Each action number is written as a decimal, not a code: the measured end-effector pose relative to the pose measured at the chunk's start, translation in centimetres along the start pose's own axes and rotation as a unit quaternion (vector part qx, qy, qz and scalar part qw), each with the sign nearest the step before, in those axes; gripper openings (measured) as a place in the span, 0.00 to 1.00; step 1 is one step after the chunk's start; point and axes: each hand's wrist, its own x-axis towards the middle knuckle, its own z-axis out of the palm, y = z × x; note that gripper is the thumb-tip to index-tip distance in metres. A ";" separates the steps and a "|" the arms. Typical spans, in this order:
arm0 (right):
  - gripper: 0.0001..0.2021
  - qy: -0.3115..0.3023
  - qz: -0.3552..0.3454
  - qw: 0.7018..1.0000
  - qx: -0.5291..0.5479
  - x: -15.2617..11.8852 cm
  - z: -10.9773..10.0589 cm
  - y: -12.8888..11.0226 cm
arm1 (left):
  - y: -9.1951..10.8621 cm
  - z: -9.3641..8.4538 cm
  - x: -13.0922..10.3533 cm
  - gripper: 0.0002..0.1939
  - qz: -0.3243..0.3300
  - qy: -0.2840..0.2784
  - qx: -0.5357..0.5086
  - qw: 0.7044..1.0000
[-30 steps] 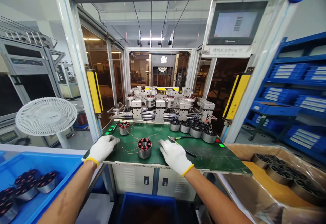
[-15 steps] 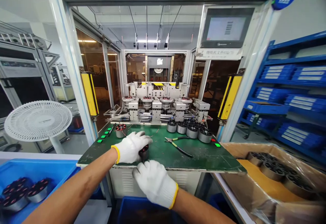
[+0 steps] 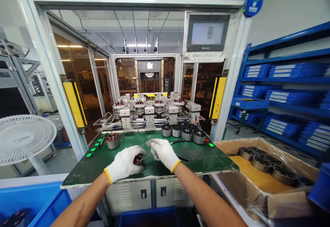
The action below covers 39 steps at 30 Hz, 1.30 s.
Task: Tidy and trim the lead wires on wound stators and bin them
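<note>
My left hand (image 3: 127,161), in a white glove with a yellow cuff, is wrapped round a wound stator (image 3: 138,159) near the front edge of the green table (image 3: 85,172). Just right of it, my right hand (image 3: 163,152), gloved the same way, has its fingers pinched together by thin wires that run from the stator; what exactly it grips is too small to tell. Pliers (image 3: 182,157) lie partly hidden behind my right hand. Another wound stator (image 3: 112,141) with red windings stands at the table's left. Several grey stators (image 3: 186,133) are grouped at the back right.
Behind the table stands a winding machine (image 3: 149,115) inside a white frame, with yellow side posts. A box of stators (image 3: 260,194) is at the right. A blue bin (image 3: 48,203) and a white fan (image 3: 23,139) are at the left.
My right hand has moved up from the table's front edge to beside the stator and now covers part of the pliers. The camera view has turned somewhat to the right.
</note>
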 end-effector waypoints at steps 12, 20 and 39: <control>0.10 -0.114 0.012 0.979 -0.170 -3.8 1.8 0.3 | 0.6 1.1 0.3 0.18 -0.044 0.038 0.058 0.997; 0.11 -0.097 -0.029 0.972 -0.212 -8.3 6.0 -0.6 | 1.0 1.2 0.2 0.15 -0.085 0.054 0.120 0.988; 0.06 -0.107 -0.148 0.680 -0.710 -5.8 2.3 -5.1 | 0.5 1.0 -0.1 0.13 -0.024 0.042 0.100 0.994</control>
